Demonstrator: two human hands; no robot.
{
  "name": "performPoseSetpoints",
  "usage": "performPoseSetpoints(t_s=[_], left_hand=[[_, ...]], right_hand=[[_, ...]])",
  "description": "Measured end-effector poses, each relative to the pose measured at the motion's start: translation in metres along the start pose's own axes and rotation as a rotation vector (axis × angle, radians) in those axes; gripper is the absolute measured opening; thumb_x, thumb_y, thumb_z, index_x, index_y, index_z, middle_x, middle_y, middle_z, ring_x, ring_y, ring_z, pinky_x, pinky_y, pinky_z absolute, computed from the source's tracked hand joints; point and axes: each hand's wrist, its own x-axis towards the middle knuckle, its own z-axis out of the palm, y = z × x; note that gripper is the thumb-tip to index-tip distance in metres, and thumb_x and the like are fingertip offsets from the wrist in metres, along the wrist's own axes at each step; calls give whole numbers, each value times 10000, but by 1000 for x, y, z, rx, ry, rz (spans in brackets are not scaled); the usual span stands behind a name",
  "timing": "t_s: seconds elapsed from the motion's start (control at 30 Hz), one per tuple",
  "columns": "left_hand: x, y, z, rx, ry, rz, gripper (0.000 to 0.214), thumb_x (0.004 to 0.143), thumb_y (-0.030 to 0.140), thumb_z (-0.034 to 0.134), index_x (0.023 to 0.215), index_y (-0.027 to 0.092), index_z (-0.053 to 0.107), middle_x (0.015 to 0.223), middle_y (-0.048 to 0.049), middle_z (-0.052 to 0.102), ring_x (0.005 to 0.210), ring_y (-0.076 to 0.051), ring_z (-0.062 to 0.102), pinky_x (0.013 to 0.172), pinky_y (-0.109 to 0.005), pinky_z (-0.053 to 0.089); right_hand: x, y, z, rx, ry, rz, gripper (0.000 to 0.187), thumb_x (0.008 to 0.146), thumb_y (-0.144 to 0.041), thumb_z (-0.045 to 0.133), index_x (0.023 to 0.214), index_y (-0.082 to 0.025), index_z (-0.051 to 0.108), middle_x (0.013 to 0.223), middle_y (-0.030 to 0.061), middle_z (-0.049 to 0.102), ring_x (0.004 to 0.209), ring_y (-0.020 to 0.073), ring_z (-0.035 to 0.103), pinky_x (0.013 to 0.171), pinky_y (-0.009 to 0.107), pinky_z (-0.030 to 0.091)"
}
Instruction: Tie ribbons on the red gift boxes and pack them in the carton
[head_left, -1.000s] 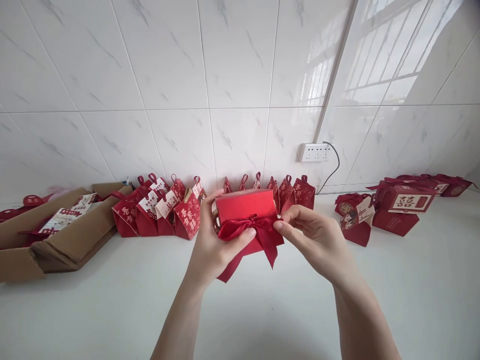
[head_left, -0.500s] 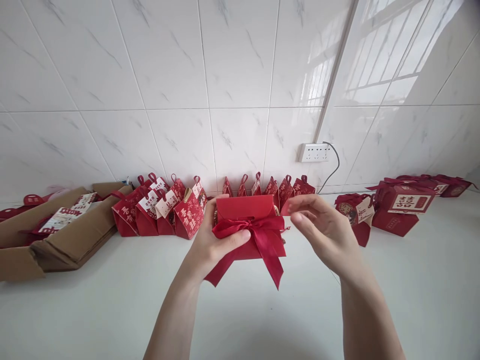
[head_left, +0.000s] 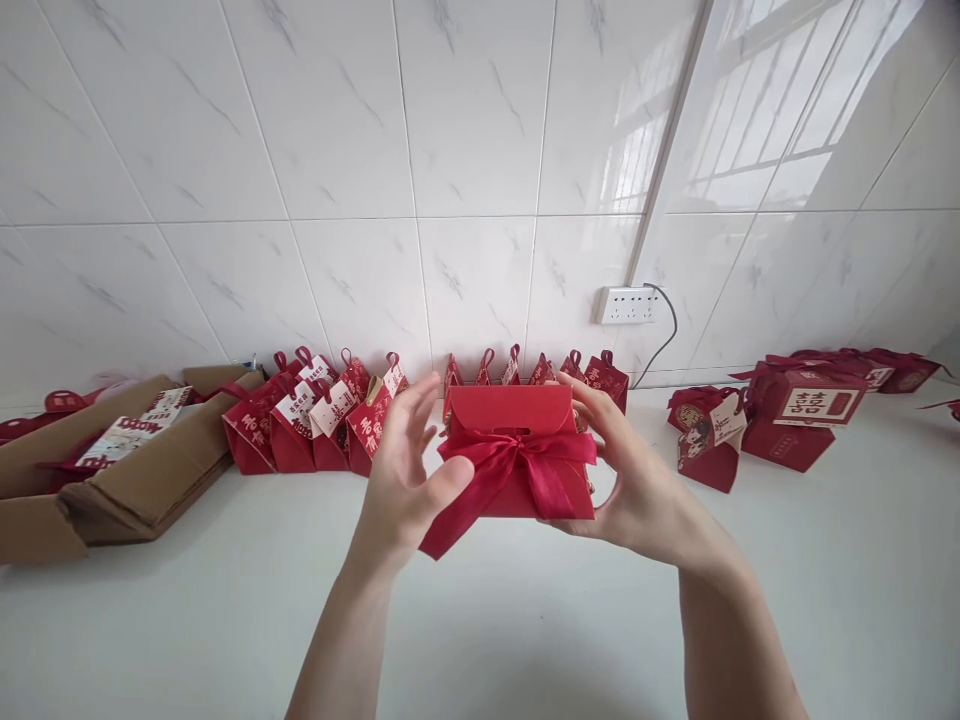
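One red box (head_left: pixel 504 408) I saw over the table (head_left: pixel 480 620), short of its far edge: R hand (head_left: pixel 646 500) clamped its side, L hand (head_left: pixel 401 485) spread, contact unclear. Imo step was adjusting bow (head_left: pixel 520 456); next called for gentle grip.

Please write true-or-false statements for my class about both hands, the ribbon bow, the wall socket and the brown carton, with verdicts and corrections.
1. The right hand holds a red card box with a flap. True.
2. The left hand is clenched into a fist. False: the left hand is open.
3. The shiny ribbon bow is yellow. False: it is deep red.
4. A grey cable curves down beside the white rectangular wall socket. True.
5. The open brown cardboard carton stands at the far right. False: it stands at the left.
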Motion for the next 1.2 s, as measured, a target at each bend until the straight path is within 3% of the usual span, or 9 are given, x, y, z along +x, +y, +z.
performPoseSetpoints(t_s=[0.17, 0.37, 0.5, 0.57, 0.67, 0.8, 0.93, 1.03, 1.2], left_hand=[[-4, 9, -9, 241, -12, 27, 319, 689, 401, 718, 947, 235, 630, 1020, -49, 636, 1006, -251, 573, 918, -388, 409], [-9, 18, 4, 189, 154, 35, 177, 731, 357, 670, 680, 208, 590, 721, 3, 594, 633, -127, 520, 678, -296, 447], [-11, 21, 10, 125, 177, 22, 189, 746, 321, 652, 648, 205, 540, 674, 3, 599, 550, -110, 507, 480, -241, 412], [-13, 21, 12, 156, 234, 59, 190, 749, 292, 668, 651, 207, 528, 640, 15, 593, 565, -113, 540, 497, -235, 440], [-20, 19, 15, 282, 284, 278, 144, 763, 207, 673, 697, 216, 546, 704, 19, 630, 675, -124, 602, 611, -244, 494], [-28, 16, 21, 437, 48, 610, 184, 769, 79, 640, 832, 236, 570, 806, 4, 658, 764, -146, 626, 638, -265, 498], [-30, 14, 26, 648, -136, 870, 249, 761, 29, 604, 890, 239, 572, 792, 10, 695, 653, -137, 625, 624, -294, 456], [-29, 12, 27, 726, -170, 952, 260, 763, 3, 535, 901, 217, 588, 814, -2, 711, 624, -130, 620, 608, -301, 417], [-30, 11, 24, 736, -179, 972, 264, 751, 0, 519, 909, 198, 595, 831, -16, 712, 627, -132, 617, 613, -310, 401]], right_hand=[[-2, 2, -2, 1, 23, 9, 917, 704, -280, 746, 1439, -343, 203, 1413, 82, 383, 1258, 280, 458, 955, 422, 515], [-1, 4, -2, -22, 13, 5, 901, 713, -291, 738, 1438, -351, 205, 1415, 83, 373, 1262, 284, 453, 943, 421, 523], [-1, 4, -2, -13, -4, 14, 900, 710, -291, 740, 1434, -366, 211, 1430, 77, 353, 1284, 297, 430, 928, 434, 532], [-1, 4, -1, -5, -5, 12, 892, 711, -287, 739, 1431, -371, 218, 1428, 73, 354, 1286, 296, 428, 920, 435, 538], [-1, 5, -1, -4, -4, 9, 895, 709, -287, 743, 1431, -370, 221, 1426, 69, 356, 1277, 286, 435, 919, 428, 540], [-1, 6, -2, -12, -2, -4, 904, 708, -296, 750, 1436, -361, 217, 1407, 71, 374, 1250, 271, 456, 928, 417, 533], [-2, 9, -3, -14, -7, -9, 931, 706, -326, 751, 1444, -379, 185, 1413, 75, 362, 1267, 286, 438, 943, 437, 516], [-3, 10, -5, -11, -8, 7, 931, 702, -316, 748, 1443, -379, 186, 1431, 80, 344, 1285, 297, 423, 946, 438, 512], [-4, 9, -7, 0, -9, 12, 922, 699, -307, 752, 1437, -374, 203, 1433, 82, 346, 1298, 297, 412, 934, 414, 522]])
